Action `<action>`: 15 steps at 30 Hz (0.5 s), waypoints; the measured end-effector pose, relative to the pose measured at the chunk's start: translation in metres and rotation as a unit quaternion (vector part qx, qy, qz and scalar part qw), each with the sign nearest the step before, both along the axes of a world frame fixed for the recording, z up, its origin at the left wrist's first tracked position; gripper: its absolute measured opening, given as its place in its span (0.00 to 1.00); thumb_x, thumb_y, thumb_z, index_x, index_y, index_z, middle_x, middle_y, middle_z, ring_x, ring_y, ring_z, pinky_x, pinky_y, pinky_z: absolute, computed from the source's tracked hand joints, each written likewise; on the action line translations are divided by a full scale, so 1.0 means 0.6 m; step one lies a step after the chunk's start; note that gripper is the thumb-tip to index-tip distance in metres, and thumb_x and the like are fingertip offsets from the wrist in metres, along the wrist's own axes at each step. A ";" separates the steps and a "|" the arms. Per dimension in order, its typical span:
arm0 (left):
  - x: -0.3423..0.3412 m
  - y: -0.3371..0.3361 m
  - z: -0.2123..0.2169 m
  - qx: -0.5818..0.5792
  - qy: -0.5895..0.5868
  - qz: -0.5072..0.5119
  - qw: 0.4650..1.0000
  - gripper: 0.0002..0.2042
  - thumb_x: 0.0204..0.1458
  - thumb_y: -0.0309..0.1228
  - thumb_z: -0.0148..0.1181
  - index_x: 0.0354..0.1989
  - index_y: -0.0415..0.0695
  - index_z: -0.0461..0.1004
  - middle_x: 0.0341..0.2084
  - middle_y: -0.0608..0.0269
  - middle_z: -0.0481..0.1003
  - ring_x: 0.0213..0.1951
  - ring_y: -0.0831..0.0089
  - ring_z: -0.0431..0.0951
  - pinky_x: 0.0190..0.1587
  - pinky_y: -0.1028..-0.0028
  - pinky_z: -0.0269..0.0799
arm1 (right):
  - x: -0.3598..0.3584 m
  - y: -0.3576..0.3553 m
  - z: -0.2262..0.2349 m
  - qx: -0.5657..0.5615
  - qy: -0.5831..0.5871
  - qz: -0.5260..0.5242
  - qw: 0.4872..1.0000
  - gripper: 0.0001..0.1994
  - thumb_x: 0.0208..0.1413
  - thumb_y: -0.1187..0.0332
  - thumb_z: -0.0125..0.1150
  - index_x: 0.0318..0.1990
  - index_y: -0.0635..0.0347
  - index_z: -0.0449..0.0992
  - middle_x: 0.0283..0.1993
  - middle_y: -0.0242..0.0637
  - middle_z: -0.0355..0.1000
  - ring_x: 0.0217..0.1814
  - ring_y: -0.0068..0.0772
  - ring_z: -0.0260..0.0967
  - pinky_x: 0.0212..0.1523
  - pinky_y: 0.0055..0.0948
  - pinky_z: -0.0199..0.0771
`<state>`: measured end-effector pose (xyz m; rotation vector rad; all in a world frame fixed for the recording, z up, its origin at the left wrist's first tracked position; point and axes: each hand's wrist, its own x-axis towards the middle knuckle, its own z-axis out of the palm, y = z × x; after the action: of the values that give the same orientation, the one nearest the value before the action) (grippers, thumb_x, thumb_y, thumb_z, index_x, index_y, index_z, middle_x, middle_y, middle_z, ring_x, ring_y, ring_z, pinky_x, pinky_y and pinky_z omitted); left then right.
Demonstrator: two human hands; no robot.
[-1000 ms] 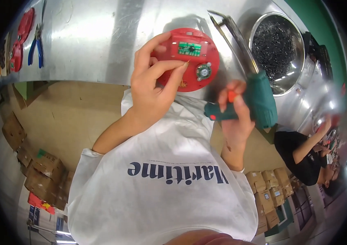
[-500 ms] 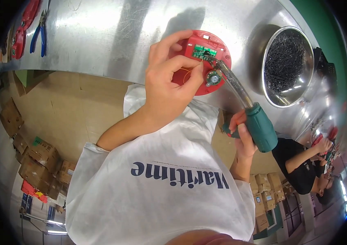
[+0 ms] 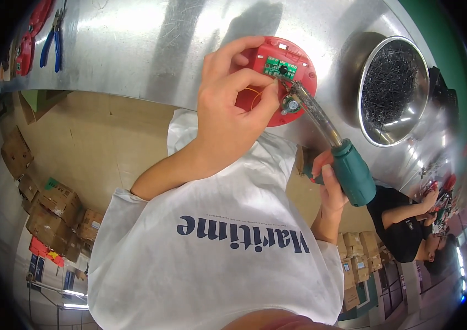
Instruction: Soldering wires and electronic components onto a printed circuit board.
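I'm pinching the round red plastic housing (image 3: pixel 280 82) with my left hand (image 3: pixel 233 104) on the steel table (image 3: pixel 134 44); my right hand (image 3: pixel 327 184) is clenching the teal-handled electric screwdriver (image 3: pixel 349 170). Light, rigid shell, probably; its green circuit board (image 3: pixel 280 67) looks fragile, so I'm holding the rim.

I count one round red plastic housing (image 3: pixel 286 82) holding one small green circuit board (image 3: pixel 278 67), one teal-handled electric screwdriver (image 3: pixel 335 151), one steel bowl of dark screws (image 3: pixel 394 91) far right, and one blue-handled pliers (image 3: pixel 52 41) far left.
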<state>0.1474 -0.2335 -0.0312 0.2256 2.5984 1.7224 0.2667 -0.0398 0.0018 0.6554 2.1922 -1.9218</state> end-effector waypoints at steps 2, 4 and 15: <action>0.000 -0.001 0.002 -0.002 0.002 -0.001 1.000 0.03 0.42 0.19 0.64 0.26 0.39 0.77 0.51 0.58 0.71 0.44 0.71 0.68 0.47 0.74 0.68 | 0.016 0.013 -0.010 0.033 0.001 0.030 0.999 0.09 0.50 0.71 0.54 0.36 0.69 0.69 0.26 0.41 0.68 0.22 0.24 0.61 0.23 0.22 0.62; 0.000 0.000 0.000 0.000 0.002 0.002 1.000 0.03 0.42 0.19 0.64 0.26 0.39 0.78 0.51 0.59 0.71 0.43 0.72 0.68 0.47 0.74 0.68 | 0.028 0.023 -0.019 0.253 0.014 0.129 0.959 0.05 0.51 0.75 0.52 0.33 0.68 0.70 0.26 0.38 0.68 0.22 0.22 0.61 0.23 0.21 0.62; -0.004 0.002 0.008 -0.008 -0.016 0.002 1.000 0.02 0.42 0.19 0.63 0.25 0.39 0.77 0.50 0.60 0.71 0.41 0.73 0.69 0.46 0.75 0.67 | 0.005 0.003 -0.002 0.096 -0.028 0.025 0.995 0.08 0.43 0.74 0.59 0.33 0.66 0.71 0.29 0.42 0.68 0.22 0.33 0.65 0.26 0.25 0.65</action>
<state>0.1447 -0.2323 -0.0267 0.1916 2.5905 1.6926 0.2698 -0.0377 0.0008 0.6685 2.3533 -1.6620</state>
